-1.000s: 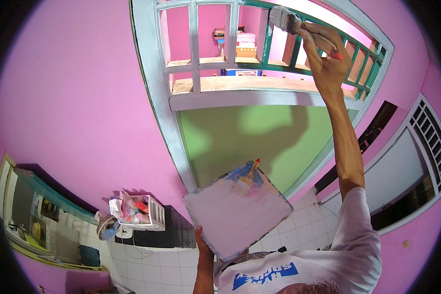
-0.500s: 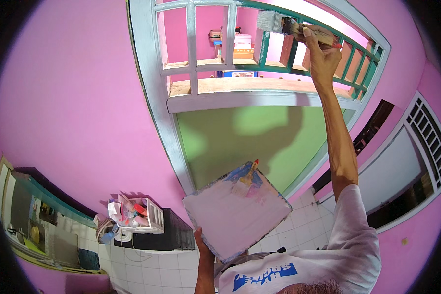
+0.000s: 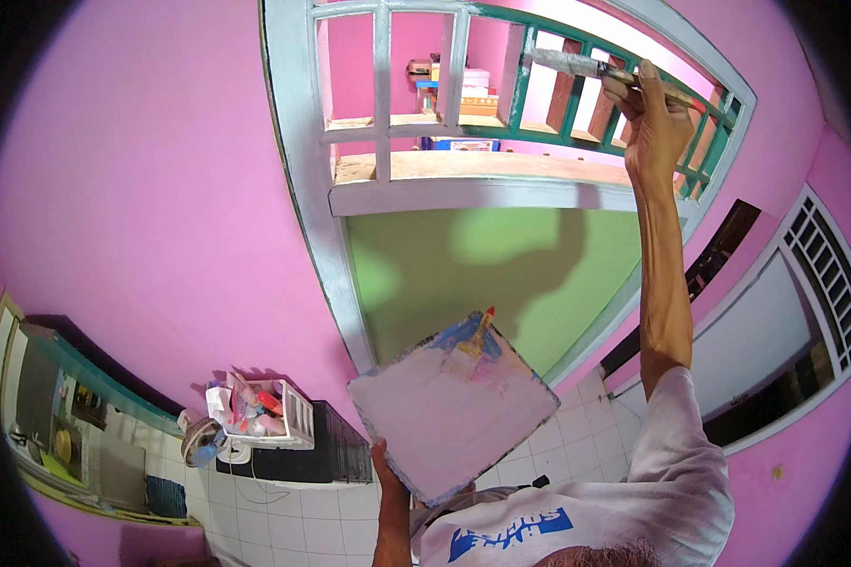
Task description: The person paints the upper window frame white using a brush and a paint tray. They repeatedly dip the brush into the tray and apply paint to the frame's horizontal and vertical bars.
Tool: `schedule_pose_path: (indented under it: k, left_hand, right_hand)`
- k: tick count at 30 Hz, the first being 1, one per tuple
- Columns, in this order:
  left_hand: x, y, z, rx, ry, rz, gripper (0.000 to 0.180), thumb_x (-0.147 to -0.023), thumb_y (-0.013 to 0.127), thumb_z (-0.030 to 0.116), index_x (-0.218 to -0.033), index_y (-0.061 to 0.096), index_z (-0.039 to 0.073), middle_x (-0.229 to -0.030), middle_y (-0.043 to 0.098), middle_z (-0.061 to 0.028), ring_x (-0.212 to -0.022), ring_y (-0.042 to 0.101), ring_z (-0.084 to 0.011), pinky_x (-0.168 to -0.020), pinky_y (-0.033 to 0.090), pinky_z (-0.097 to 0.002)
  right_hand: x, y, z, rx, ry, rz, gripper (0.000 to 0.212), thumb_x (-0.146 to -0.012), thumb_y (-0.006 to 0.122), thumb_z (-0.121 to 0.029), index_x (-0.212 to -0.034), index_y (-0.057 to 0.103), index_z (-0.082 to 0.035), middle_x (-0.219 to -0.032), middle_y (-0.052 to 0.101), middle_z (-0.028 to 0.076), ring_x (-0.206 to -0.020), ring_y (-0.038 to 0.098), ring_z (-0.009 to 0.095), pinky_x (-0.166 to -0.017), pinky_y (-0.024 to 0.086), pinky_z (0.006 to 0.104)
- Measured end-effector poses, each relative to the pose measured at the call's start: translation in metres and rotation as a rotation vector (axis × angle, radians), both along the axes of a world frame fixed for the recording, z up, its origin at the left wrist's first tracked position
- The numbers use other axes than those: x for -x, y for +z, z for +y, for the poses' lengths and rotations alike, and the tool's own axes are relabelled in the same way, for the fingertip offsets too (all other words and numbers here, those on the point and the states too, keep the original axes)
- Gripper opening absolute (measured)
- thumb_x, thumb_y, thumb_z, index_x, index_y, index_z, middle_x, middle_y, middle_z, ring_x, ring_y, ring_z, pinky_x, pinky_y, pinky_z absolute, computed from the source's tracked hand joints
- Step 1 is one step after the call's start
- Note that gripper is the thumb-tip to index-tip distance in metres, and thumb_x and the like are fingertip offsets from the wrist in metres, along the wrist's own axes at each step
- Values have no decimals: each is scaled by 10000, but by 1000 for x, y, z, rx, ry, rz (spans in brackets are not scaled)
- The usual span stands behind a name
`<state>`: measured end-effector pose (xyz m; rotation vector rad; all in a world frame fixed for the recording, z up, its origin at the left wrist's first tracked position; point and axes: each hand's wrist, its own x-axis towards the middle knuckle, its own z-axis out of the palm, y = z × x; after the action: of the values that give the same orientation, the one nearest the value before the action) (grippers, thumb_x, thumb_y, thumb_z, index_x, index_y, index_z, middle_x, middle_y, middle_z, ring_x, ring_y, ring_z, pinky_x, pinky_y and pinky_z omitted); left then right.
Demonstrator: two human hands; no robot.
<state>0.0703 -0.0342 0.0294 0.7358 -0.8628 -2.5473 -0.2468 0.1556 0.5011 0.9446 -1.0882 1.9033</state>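
The right hand (image 3: 657,130) pinches a paintbrush (image 3: 569,62) by its handle, long axis slanting gently down rightward: whitened bristles point left to a green bar (image 3: 518,94), left of the grip; the red handle end passes right of it. The left hand (image 3: 391,474) holds a paint-smeared board (image 3: 449,425) carrying a 2nd brush (image 3: 473,348), its red tip pointing away

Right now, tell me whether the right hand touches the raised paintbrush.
Touching. The head view shows the right hand holding the raised paintbrush, its handle pinched directly in the grip.
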Motion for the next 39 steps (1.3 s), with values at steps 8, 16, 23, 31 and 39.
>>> schedule_pose_path:
  k: [8, 16, 23, 31, 39]
  left_hand:
    - [6, 24, 6, -32, 22, -12, 746, -799, 601, 525, -1330, 462, 21, -1233, 518, -164, -1128, 498, -326, -932, 421, -486]
    - [8, -4, 0, -12, -26, 11, 751, -801, 599, 538, -1338, 454, 32, -1239, 517, -151, -1137, 492, -325, -955, 409, -483]
    - [9, -4, 2, -31, -32, -11, 740, -813, 583, 544, -1345, 451, 47, -1255, 506, -147, -1149, 482, -318, -970, 392, -480]
    - [12, 16, 1, 15, -48, -36, 766, -817, 552, 541, -1358, 426, 12, -1247, 527, -163, -1135, 519, -306, -949, 430, -436]
    - [7, 2, 3, -22, -39, -10, 752, -839, 536, 546, -1360, 426, 15, -1249, 527, -157, -1142, 512, -300, -953, 428, -432]
  right_hand:
    - [31, 7, -4, 25, 222, -166, 293, -909, 700, -280, -942, 617, -1, -879, 691, 142, -855, 723, 254, -713, 635, 302]
    - [46, -1, -15, 14, 244, -116, 338, -926, 676, -240, -1038, 592, 67, -906, 660, 160, -800, 713, 282, -642, 612, 307]
    - [32, -38, -9, 23, 265, -134, 257, -945, 652, -197, -1029, 625, 44, -959, 681, 132, -855, 714, 261, -684, 609, 306]
    - [44, -52, -21, 68, 249, -163, 196, -918, 671, -118, -1001, 640, 58, -945, 688, 158, -836, 718, 280, -707, 619, 332]
    - [41, -58, -5, 96, 94, -128, 188, -924, 654, -108, -987, 633, 68, -918, 690, 164, -812, 716, 281, -697, 614, 344]
